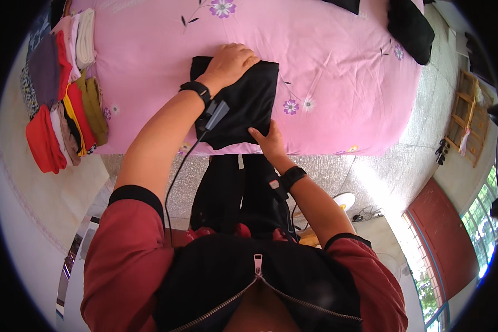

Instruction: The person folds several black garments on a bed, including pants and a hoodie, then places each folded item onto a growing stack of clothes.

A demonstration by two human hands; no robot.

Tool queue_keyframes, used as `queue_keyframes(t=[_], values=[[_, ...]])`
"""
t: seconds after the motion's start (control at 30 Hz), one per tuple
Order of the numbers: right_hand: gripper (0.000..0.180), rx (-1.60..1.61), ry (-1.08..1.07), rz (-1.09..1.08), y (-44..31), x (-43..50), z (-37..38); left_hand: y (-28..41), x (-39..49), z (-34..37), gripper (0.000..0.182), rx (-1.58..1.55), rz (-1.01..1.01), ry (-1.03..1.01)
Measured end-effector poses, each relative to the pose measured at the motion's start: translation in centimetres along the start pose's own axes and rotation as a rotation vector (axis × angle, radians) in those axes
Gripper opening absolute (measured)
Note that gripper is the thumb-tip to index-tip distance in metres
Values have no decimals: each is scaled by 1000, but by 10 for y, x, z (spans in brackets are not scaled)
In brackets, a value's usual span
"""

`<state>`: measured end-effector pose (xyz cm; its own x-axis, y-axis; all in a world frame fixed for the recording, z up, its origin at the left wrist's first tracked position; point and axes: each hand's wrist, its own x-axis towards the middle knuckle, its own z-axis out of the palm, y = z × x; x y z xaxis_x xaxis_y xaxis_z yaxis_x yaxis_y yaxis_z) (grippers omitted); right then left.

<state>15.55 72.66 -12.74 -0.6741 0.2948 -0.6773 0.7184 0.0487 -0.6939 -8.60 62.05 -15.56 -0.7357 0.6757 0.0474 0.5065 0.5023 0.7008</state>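
A folded black garment (249, 97) lies on a pink flowered bed sheet (340, 95), near the bed's front edge. My left hand (230, 62) rests on top of it at the far edge, fingers close together and bent over; whether they grip the cloth is hidden. At the garment's near right corner, my right hand (272, 141) has its thumb on top and its fingers around the side edge. Each wrist wears a black strap with a small device, and a cable hangs from the left device (216, 114) across the cloth's lower left corner.
Folded clothes in several colours (62, 95) stand in rows along the bed's left side. More black cloth (413, 33) lies at the far right corner. A wooden rack (467, 116), a dark red door (444, 236) and loose cables (367, 216) are off to the right.
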Motion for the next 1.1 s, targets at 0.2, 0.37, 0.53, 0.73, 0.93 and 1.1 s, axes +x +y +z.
queue_keyframes(t=[0.2,0.37,0.53,0.73,0.93,1.1], values=[[55,-42,-23,139,-6,-2,8,-17,-93,-55,61,231,-165,398],[49,254,-72,255,-11,1,9,2,-175,-20,89,-333,-931,253],[57,-14,-194,424,-6,8,-10,13,-185,-15,65,-773,-1019,91],[76,-371,18,-182,-54,2,-15,77,-156,-48,49,-499,-800,211],[35,591,-497,390,-150,-22,-16,199,-113,-72,42,-176,-531,14],[29,786,-578,216,-160,-49,-56,254,-120,-94,67,-152,-368,61]])
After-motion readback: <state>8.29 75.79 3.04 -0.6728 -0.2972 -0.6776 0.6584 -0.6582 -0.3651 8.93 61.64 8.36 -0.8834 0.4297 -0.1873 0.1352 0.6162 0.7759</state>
